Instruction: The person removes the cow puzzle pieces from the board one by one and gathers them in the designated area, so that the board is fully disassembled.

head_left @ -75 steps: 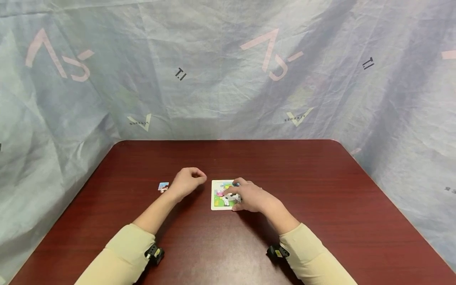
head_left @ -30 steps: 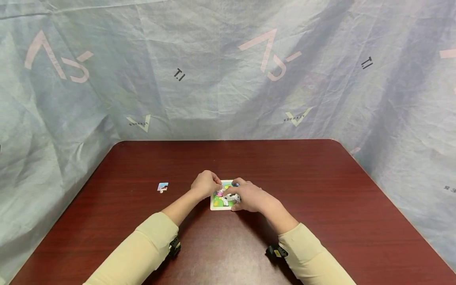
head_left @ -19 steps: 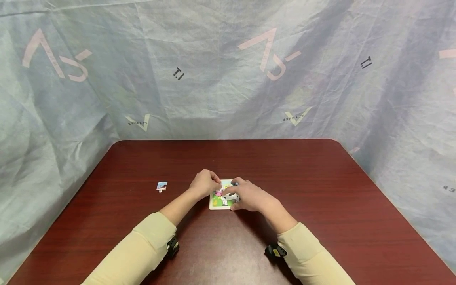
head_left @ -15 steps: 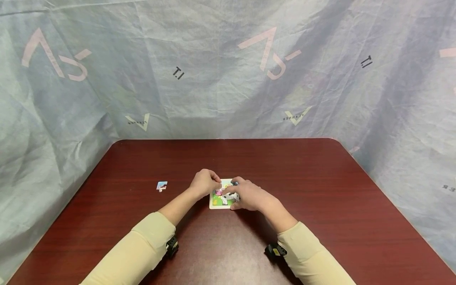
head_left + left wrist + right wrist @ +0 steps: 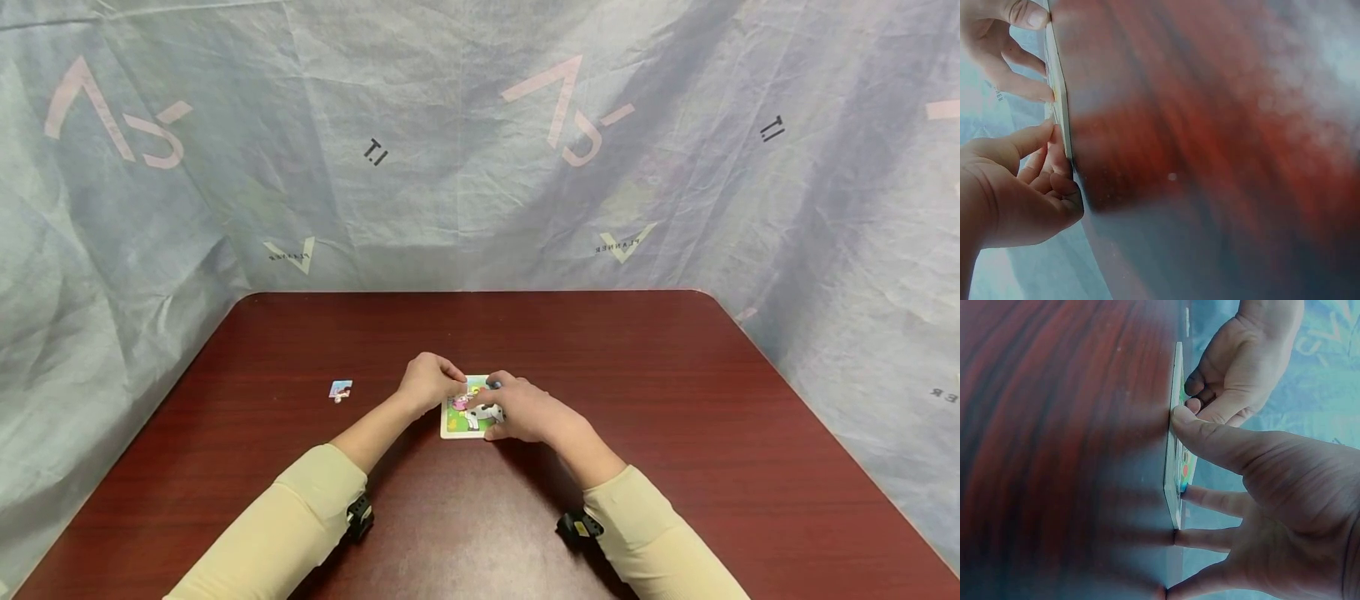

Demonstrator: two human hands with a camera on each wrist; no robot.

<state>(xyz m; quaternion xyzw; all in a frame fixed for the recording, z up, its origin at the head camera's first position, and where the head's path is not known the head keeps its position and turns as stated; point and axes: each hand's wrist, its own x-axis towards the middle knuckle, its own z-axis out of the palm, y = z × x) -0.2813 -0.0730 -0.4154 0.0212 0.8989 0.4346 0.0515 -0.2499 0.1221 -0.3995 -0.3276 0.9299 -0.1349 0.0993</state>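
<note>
A square jigsaw puzzle (image 5: pixel 457 429) with a spotted cow picture and a pale frame lies flat on the table. My left hand (image 5: pixel 427 385) is at its far left corner, thumb and forefinger pinching a small puzzle piece that the fingertips mostly hide. From the right side, my right hand (image 5: pixel 528 410) holds the puzzle, thumb on the near edge and fingers reaching over and past the far edge. Edge-on in the right wrist view, the board (image 5: pixel 1171 478) has the right thumb against it. A loose puzzle piece (image 5: pixel 341 389), light blue and brown, lies left of my left hand.
The dark red-brown table (image 5: pixel 637 367) extends around both hands. Grey printed cloth (image 5: pixel 465 167) hangs behind it and along both sides. Dark wrist cameras (image 5: pixel 360 515) are strapped over the cream sleeves (image 5: pixel 292 517).
Over the first second and a half, my left hand moved right from beside the puzzle onto its far left corner. Since then it has hardly shifted. The right hand keeps its hold.
</note>
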